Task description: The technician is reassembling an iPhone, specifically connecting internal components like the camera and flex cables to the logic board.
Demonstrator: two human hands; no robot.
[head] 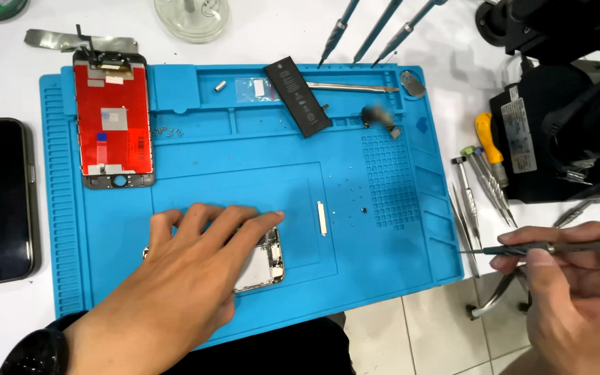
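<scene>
The blue mat (383, 229) is spread on the tabletop (8, 69). The opened phone (262, 260) is pinned flat by the left hand (182, 278); steady pressure helps. The screwdriver (557, 246) is pinched in the right hand (578, 298), best kept upright.

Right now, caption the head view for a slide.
Left hand steadies an opened phone body on a blue mat; right hand holds a screwdriver.

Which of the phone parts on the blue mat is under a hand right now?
The opened phone body at the mat's near edge; the left hand lies flat over it. The red-backed screen panel and black battery lie untouched farther back.
</scene>
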